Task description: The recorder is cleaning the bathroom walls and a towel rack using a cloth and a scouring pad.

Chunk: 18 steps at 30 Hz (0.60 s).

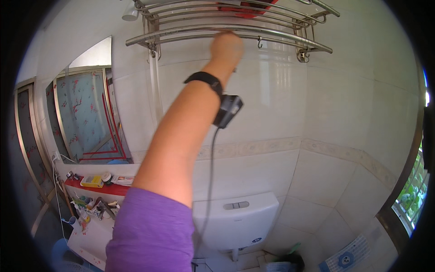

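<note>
My left hand [227, 47] is raised to the front rail [278, 31] of a stainless steel towel rack on the tiled wall. The hand is blurred, and its fingers are hidden or bent at the rail, so whether it grips anything cannot be made out. A black strap [204, 77] circles the wrist of this arm, with a black box-shaped device [228, 110] on it. From the device a dark cable [211, 163] hangs down. A red object [248, 13] lies on the rack's upper bars, right above the hand. My right hand is out of view.
Hooks [260, 43] hang under the rack. Below are a white toilet cistern [238, 221] and, to the left, a mirror [88, 115], a red shelf [102, 188] with several toiletries, and a washbasin [91, 238]. A barred window [411, 193] is at right.
</note>
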Each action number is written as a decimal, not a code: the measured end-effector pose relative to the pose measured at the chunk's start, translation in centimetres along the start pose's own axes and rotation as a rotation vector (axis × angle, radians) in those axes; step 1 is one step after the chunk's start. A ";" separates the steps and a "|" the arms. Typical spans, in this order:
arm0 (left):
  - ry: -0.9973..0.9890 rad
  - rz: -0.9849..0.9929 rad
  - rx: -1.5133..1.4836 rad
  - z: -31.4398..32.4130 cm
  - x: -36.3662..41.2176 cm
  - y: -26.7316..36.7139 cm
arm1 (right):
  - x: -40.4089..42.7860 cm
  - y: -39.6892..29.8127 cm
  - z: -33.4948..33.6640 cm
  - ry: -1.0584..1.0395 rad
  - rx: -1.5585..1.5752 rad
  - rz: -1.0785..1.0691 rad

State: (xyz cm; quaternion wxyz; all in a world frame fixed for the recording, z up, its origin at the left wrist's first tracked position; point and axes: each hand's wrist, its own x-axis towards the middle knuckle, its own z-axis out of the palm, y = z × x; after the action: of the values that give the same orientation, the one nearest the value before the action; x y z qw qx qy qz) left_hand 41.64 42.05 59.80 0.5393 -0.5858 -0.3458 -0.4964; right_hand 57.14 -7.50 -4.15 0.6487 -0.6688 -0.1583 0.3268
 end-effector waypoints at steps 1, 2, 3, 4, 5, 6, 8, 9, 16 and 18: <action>0.007 -0.010 -0.174 -0.3 0.1 1.1 | -0.1 0.3 0.4 -0.041 0.117 0.015; 0.008 -0.006 -0.174 -0.2 0.3 1.7 | -0.2 0.3 0.9 -0.042 0.121 0.017; 0.063 0.010 -0.229 0.4 0.4 2.0 | -0.3 -0.2 1.8 -0.058 0.084 -0.089; 0.119 0.027 -0.294 -0.1 0.6 3.1 | -0.4 -0.8 2.1 -0.065 0.047 -0.194; -0.007 -0.036 -0.318 -0.7 0.6 3.1 | -0.8 -1.7 2.3 -0.058 0.048 -0.193; -0.137 -0.094 -0.355 -2.1 0.3 3.5 | -1.4 -2.6 2.3 -0.039 -0.036 -0.094; -0.110 -0.163 -0.224 -3.4 -1.1 0.2 | -1.8 -2.9 1.2 -0.028 -0.136 -0.165; -0.018 -0.135 -0.138 -3.4 -2.4 -3.1 | -1.6 -1.5 0.4 -0.028 -0.130 -0.166; -0.047 -0.086 -0.114 -1.4 0.3 5.9 | -0.1 1.5 -4.2 0.146 0.300 -0.119; 0.026 -0.075 -0.138 0.0 0.8 8.5 | 1.9 6.7 -6.6 0.281 0.149 -0.244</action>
State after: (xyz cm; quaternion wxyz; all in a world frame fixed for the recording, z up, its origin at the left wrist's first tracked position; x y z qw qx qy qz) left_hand 49.87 40.38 58.06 0.4830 -0.6018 -0.3253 -0.5466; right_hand 61.35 -12.08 -11.44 0.7468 -0.6341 -0.1213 0.1600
